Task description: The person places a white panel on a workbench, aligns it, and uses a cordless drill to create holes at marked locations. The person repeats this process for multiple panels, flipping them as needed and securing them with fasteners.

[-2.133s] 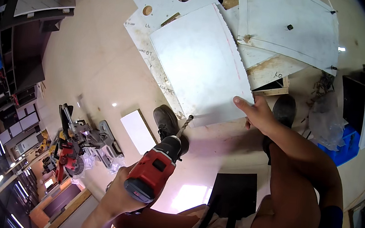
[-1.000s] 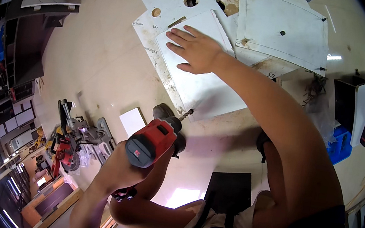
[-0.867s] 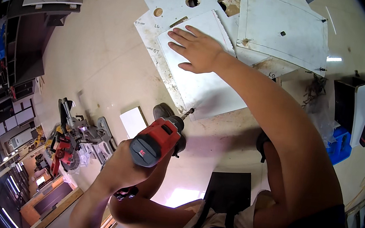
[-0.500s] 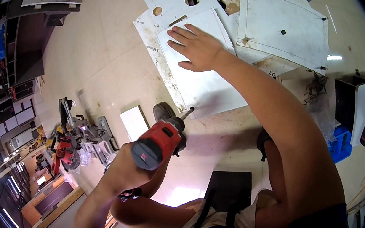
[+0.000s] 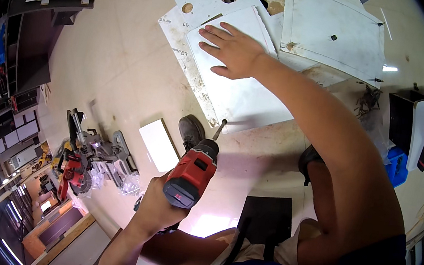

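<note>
Short lines of dark printed lettering [image 5: 179, 52] stand along the left margin of the lower white board [image 5: 190, 71]; a small reddish mark [image 5: 178, 196], too small to read, sits on the cordless drill's [image 5: 193, 172] base.

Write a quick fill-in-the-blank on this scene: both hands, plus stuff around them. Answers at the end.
1. The left hand grips the ____-and-black drill.
2. The right hand lies on the white board, palm ____.
3. In the picture, the saw is to the ____ of the drill.
4. The plastic crate near the right side of the picture is ____ in colour.

Missing words: red; down; left; blue.
</note>
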Action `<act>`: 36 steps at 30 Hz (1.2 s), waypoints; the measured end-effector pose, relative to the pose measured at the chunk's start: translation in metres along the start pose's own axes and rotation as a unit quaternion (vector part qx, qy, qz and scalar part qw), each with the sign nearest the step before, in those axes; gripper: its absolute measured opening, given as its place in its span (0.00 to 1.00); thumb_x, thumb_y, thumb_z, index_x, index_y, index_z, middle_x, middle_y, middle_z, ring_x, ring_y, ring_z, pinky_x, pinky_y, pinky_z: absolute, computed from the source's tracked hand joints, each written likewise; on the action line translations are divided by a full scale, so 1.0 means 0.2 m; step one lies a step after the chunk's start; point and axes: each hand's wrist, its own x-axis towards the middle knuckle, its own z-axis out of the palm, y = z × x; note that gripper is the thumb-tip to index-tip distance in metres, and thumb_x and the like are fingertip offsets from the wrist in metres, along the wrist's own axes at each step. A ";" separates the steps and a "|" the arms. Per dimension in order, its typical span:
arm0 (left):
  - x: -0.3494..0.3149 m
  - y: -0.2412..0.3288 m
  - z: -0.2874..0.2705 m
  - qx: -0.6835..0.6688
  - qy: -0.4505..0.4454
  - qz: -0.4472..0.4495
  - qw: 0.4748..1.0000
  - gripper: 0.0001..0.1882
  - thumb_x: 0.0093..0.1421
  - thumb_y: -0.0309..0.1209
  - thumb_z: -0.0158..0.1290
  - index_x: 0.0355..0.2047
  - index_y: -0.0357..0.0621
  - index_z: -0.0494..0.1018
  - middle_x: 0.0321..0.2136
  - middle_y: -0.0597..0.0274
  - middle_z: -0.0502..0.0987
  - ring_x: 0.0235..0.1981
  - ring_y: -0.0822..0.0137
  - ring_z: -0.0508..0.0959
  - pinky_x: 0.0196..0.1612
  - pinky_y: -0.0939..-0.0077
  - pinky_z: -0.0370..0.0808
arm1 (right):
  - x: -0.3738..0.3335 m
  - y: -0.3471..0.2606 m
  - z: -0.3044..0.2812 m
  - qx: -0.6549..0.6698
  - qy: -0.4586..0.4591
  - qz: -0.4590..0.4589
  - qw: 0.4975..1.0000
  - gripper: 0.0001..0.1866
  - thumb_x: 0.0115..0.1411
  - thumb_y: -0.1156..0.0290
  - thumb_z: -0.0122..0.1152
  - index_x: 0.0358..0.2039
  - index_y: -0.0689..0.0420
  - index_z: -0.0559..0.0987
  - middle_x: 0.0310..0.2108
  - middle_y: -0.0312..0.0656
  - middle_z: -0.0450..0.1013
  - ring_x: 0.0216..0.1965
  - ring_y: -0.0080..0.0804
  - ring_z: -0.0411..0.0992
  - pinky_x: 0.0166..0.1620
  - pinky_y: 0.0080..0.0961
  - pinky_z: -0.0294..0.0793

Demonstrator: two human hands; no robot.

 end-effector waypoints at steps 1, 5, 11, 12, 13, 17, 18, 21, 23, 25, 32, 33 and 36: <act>0.00 -0.01 0.00 0.007 0.007 0.013 1.000 0.17 0.46 0.22 0.59 0.39 0.37 0.75 0.27 0.48 0.80 0.28 0.46 0.82 0.37 0.65 0.78 | 0.00 0.00 0.00 -0.004 -0.003 0.000 1.000 0.34 0.67 0.46 0.49 0.68 0.53 0.66 0.74 0.45 0.52 0.75 0.38 0.46 0.75 0.42 0.43; 0.00 -0.08 0.02 0.017 0.023 0.036 0.999 0.16 0.45 0.21 0.58 0.38 0.37 0.75 0.26 0.48 0.79 0.28 0.46 0.81 0.36 0.65 0.78 | 0.01 0.00 0.02 0.001 -0.002 -0.001 1.000 0.34 0.67 0.47 0.49 0.68 0.53 0.66 0.74 0.45 0.51 0.75 0.38 0.46 0.75 0.42 0.43; 0.02 -0.01 -0.02 -0.014 0.020 0.014 1.000 0.12 0.50 0.22 0.56 0.38 0.37 0.75 0.25 0.50 0.79 0.26 0.50 0.81 0.34 0.66 0.78 | 0.00 0.01 0.03 0.010 0.016 -0.005 1.000 0.34 0.66 0.48 0.53 0.67 0.54 0.67 0.73 0.45 0.53 0.75 0.38 0.48 0.74 0.43 0.45; 0.03 0.00 -0.03 -0.009 0.022 0.018 1.000 0.12 0.51 0.22 0.56 0.38 0.38 0.75 0.25 0.50 0.79 0.26 0.50 0.81 0.33 0.67 0.78 | 0.00 0.01 0.03 0.012 0.018 -0.004 1.000 0.34 0.66 0.49 0.53 0.67 0.54 0.68 0.73 0.45 0.53 0.75 0.38 0.48 0.74 0.43 0.45; 0.05 0.02 -0.04 -0.005 0.025 0.022 0.999 0.12 0.51 0.22 0.56 0.38 0.38 0.75 0.24 0.50 0.79 0.25 0.50 0.81 0.33 0.67 0.78 | 0.00 0.01 0.03 0.012 0.016 -0.004 1.000 0.34 0.65 0.49 0.54 0.67 0.54 0.68 0.73 0.45 0.54 0.74 0.38 0.48 0.74 0.43 0.45; 0.04 0.02 -0.07 0.006 -0.009 0.007 1.000 0.17 0.52 0.22 0.57 0.44 0.39 0.74 0.32 0.50 0.78 0.33 0.49 0.80 0.39 0.65 0.77 | 0.01 0.00 0.02 -0.007 0.021 -0.005 1.000 0.33 0.66 0.47 0.51 0.66 0.52 0.68 0.73 0.44 0.54 0.74 0.37 0.49 0.74 0.42 0.45; 0.04 0.01 -0.07 0.010 -0.028 0.001 1.000 0.20 0.53 0.22 0.58 0.47 0.40 0.74 0.36 0.51 0.78 0.36 0.50 0.80 0.43 0.64 0.76 | 0.01 0.00 0.02 0.000 0.017 -0.004 1.000 0.33 0.66 0.48 0.53 0.66 0.53 0.68 0.73 0.44 0.54 0.74 0.38 0.49 0.74 0.42 0.45; 0.05 0.03 -0.04 0.008 0.025 0.036 0.999 0.11 0.52 0.22 0.56 0.38 0.38 0.75 0.25 0.48 0.79 0.27 0.45 0.81 0.33 0.66 0.78 | 0.00 0.01 0.03 0.007 0.017 -0.004 1.000 0.33 0.66 0.49 0.54 0.66 0.54 0.68 0.73 0.45 0.54 0.74 0.38 0.49 0.74 0.42 0.45; 0.03 0.03 -0.04 0.012 0.035 0.031 0.999 0.11 0.52 0.22 0.56 0.38 0.38 0.75 0.24 0.48 0.79 0.27 0.45 0.81 0.33 0.66 0.78 | 0.01 0.00 0.03 0.011 0.023 -0.009 1.000 0.33 0.66 0.49 0.53 0.67 0.54 0.68 0.73 0.45 0.54 0.74 0.38 0.49 0.74 0.42 0.45; 0.03 0.02 -0.04 0.009 0.039 0.029 0.999 0.11 0.52 0.22 0.56 0.38 0.38 0.74 0.24 0.48 0.79 0.27 0.45 0.81 0.33 0.65 0.78 | 0.01 0.01 0.03 0.012 0.022 -0.012 1.000 0.34 0.66 0.49 0.53 0.67 0.54 0.68 0.73 0.45 0.53 0.74 0.38 0.49 0.74 0.42 0.45; 0.04 0.01 -0.05 0.016 0.002 0.021 1.000 0.16 0.52 0.22 0.57 0.44 0.39 0.74 0.31 0.50 0.78 0.31 0.49 0.80 0.37 0.65 0.77 | 0.00 0.02 0.04 0.004 0.017 -0.010 1.000 0.33 0.66 0.48 0.53 0.67 0.53 0.67 0.73 0.45 0.53 0.74 0.38 0.49 0.75 0.42 0.45; 0.03 0.00 -0.06 0.025 -0.013 0.013 1.000 0.19 0.53 0.21 0.57 0.47 0.39 0.74 0.35 0.51 0.78 0.34 0.51 0.79 0.40 0.65 0.76 | 0.00 0.01 0.03 0.002 0.015 -0.009 1.000 0.33 0.66 0.48 0.53 0.67 0.53 0.67 0.73 0.45 0.53 0.74 0.38 0.49 0.75 0.42 0.45; 0.03 -0.02 -0.04 0.021 -0.009 0.007 1.000 0.18 0.54 0.22 0.57 0.47 0.39 0.74 0.35 0.51 0.78 0.34 0.50 0.79 0.40 0.65 0.76 | 0.01 0.00 0.02 -0.001 0.006 -0.004 1.000 0.33 0.66 0.48 0.53 0.67 0.53 0.67 0.73 0.44 0.52 0.74 0.38 0.48 0.75 0.42 0.44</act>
